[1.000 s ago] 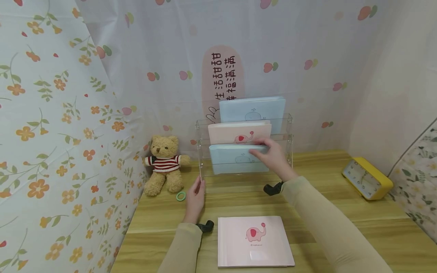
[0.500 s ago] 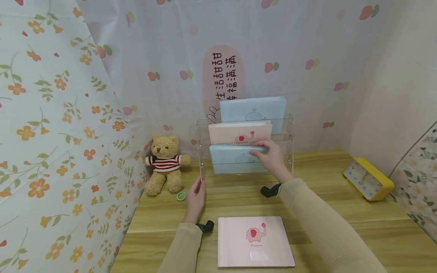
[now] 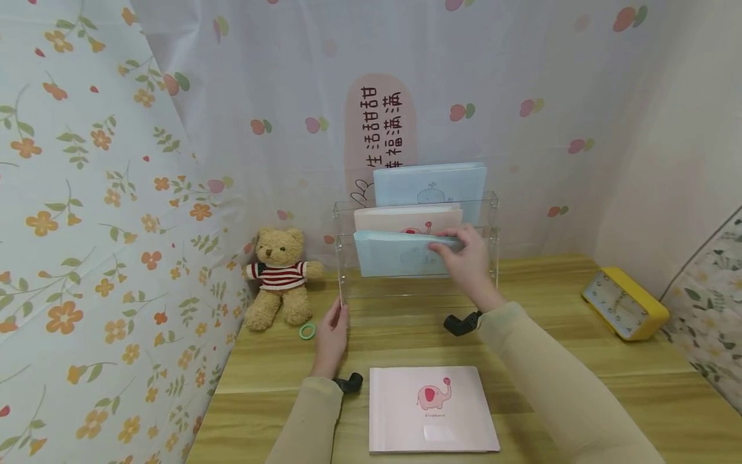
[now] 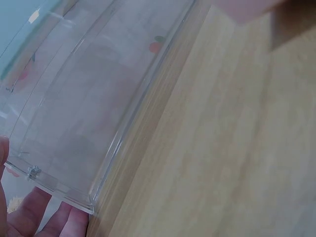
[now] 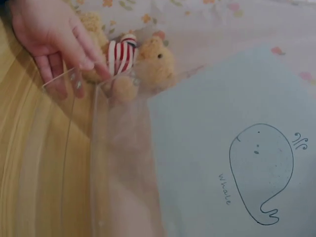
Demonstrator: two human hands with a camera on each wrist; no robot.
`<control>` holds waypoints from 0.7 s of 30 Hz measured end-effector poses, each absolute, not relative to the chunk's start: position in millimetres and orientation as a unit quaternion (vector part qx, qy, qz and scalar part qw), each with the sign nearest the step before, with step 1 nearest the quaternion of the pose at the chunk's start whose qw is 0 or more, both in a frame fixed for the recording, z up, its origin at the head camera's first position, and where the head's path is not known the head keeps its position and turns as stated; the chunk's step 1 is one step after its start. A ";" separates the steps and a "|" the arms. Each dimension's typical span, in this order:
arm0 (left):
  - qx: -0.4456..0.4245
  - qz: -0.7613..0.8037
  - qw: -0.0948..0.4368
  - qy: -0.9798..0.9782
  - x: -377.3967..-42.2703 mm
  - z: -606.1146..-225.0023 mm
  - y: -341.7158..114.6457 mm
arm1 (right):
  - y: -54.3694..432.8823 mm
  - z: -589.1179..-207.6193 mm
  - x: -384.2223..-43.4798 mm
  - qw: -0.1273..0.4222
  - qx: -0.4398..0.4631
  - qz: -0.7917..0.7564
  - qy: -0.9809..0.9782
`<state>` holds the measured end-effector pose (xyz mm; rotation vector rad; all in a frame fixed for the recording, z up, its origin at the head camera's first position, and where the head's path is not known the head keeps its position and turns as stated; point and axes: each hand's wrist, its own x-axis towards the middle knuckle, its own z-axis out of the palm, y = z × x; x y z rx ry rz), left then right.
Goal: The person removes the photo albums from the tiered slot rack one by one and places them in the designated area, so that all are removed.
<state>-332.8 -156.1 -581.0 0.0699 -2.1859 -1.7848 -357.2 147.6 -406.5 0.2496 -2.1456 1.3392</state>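
My right hand [image 3: 468, 261] pinches the top edge of a light blue album [image 3: 400, 258], thumb in front and fingers behind. Its whale drawing and the word "whale" show large in the right wrist view. The album stands in front of a clear acrylic rack [image 3: 377, 298], its lower edge raised above the bottom tier. My left hand [image 3: 332, 340] grips the rack's left side panel near the table; in the left wrist view, its fingers [image 4: 30, 210] lie behind the clear edge. A pink elephant album [image 3: 379, 219] and another blue whale album [image 3: 429, 180] stand in the tiers behind.
Another pink elephant album [image 3: 431, 432] lies flat on the wooden table [image 3: 278, 393] in front of the rack. Left of the rack sit a teddy bear [image 3: 278, 274] and a green ring [image 3: 307, 331]. A yellow clock [image 3: 628, 306] stands at the right.
My right hand has lifted the front blue album upward, so it now covers more of the pink album behind and leaves the bottom tier bare. The left hand stays on the rack.
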 end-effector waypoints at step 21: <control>0.031 -0.617 0.161 -0.770 -334.0 -584.6 -156.3 | 174.8 -441.0 -300.4 0.191 0.085 0.461 -0.862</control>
